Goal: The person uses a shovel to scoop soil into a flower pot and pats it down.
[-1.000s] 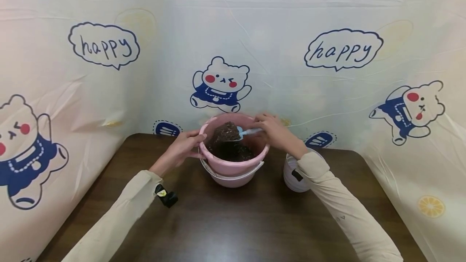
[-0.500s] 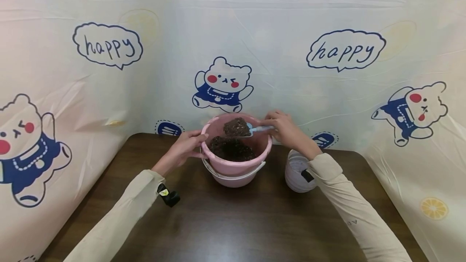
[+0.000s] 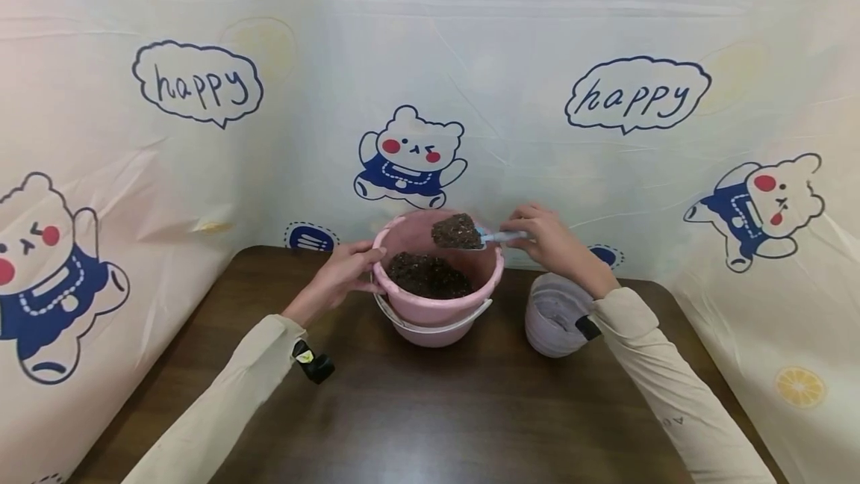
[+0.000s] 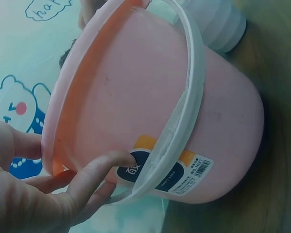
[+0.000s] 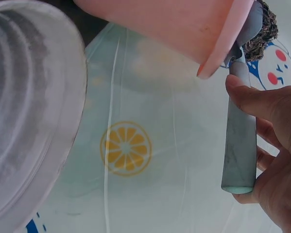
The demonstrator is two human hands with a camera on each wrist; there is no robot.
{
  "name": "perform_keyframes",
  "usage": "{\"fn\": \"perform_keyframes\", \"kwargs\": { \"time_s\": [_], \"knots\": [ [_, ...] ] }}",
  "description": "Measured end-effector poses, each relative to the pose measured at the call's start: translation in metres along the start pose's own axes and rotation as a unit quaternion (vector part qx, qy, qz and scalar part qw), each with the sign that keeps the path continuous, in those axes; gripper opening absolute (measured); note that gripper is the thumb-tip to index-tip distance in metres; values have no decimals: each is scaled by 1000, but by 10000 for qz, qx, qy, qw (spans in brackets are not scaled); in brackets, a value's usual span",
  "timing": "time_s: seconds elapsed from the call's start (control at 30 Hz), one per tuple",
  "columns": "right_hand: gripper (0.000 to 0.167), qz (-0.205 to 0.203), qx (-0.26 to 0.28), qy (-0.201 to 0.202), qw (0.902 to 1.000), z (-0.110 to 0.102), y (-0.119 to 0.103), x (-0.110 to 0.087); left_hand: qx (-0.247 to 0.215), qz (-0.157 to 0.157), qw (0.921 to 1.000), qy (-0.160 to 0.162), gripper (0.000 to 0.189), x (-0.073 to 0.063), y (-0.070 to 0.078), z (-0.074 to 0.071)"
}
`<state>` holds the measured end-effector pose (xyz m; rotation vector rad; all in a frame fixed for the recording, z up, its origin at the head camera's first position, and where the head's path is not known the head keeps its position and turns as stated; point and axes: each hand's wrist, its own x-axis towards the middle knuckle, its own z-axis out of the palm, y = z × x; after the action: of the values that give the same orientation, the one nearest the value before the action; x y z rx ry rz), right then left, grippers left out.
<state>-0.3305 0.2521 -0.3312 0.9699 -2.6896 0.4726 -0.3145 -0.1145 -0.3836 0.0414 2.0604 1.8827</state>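
Note:
A pink bucket (image 3: 437, 312) with a white handle stands on the table, dark soil (image 3: 426, 275) lying inside it. My left hand (image 3: 346, 272) grips the bucket's left rim; in the left wrist view the thumb and fingers (image 4: 104, 172) pinch that rim from both sides, near the label. My right hand (image 3: 547, 241) holds a small blue trowel (image 3: 504, 236) by its handle, over the bucket's right rim. On the trowel's blade sits a heap of soil (image 3: 457, 231). The right wrist view shows the thumb and fingers around the trowel handle (image 5: 240, 141).
A pale, ribbed plastic pot (image 3: 554, 320) stands right of the bucket, below my right forearm. Both stand on a dark wooden table (image 3: 416, 409). A printed cloth (image 3: 510, 81) with bears hangs close behind and along both sides of the table.
My right hand has lifted the trowel with its soil up from inside the bucket and shifted it right, to the right rim. The left hand keeps its grip on the rim.

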Motion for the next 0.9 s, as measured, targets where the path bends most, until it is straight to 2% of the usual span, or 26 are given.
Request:
{"fn": "perform_keyframes", "kwargs": {
  "time_s": [0.27,0.6,0.9],
  "knots": [
    [28,-222,62,253,9994,-8,15,-16,-36,12,10000,-3,57,3,1,6],
    [26,-713,-56,883,9935,-15,39,-41,53,13,10000,-80,57,4,-2,10],
    [27,-696,-86,1041,9921,-25,52,-56,53,17,10000,-28,58,5,-1,7]
  ]
}}
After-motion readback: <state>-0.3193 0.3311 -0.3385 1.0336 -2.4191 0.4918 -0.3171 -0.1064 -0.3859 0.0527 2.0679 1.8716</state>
